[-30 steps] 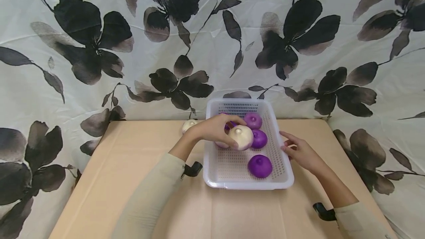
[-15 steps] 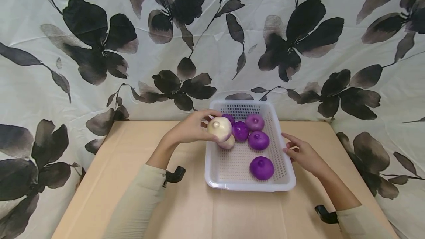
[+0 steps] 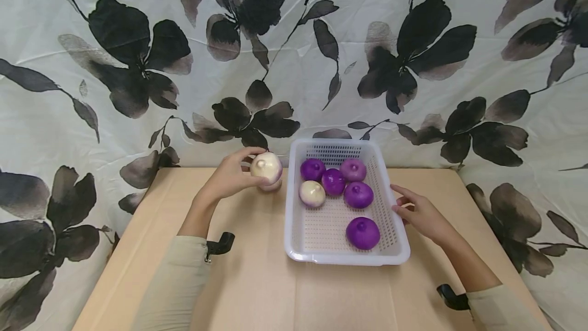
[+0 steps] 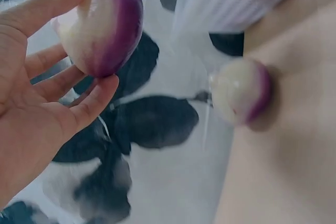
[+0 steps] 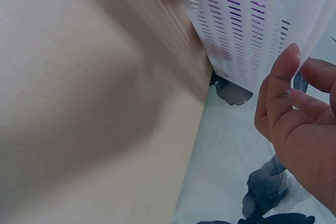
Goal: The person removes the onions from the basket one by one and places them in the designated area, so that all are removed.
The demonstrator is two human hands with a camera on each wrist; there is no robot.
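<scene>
My left hand (image 3: pixel 229 175) holds a white-and-purple onion (image 3: pixel 266 166) between thumb and fingers, left of the white basket (image 3: pixel 293 229). In the left wrist view the held onion (image 4: pixel 107 24) is off the table, and a second pale onion (image 4: pixel 239 90) rests apart from it near the table edge. My right hand (image 3: pixel 422 213) touches the basket's right rim; in the right wrist view thumb and fingers (image 5: pixel 286 66) meet at the rim. Inside the basket lie several purple onions (image 3: pixel 358 195) and one whitish onion (image 3: pixel 312 193).
The basket stands on a light brown table (image 3: pixel 257 280), near its back edge. Behind the table hangs a white cloth (image 3: pixel 312 75) with dark flowers. Each wrist wears a black camera mount.
My left hand has moved left with the held onion, from above the basket to beyond its left side. The onions in the basket's left part are uncovered. My right hand stays at the rim.
</scene>
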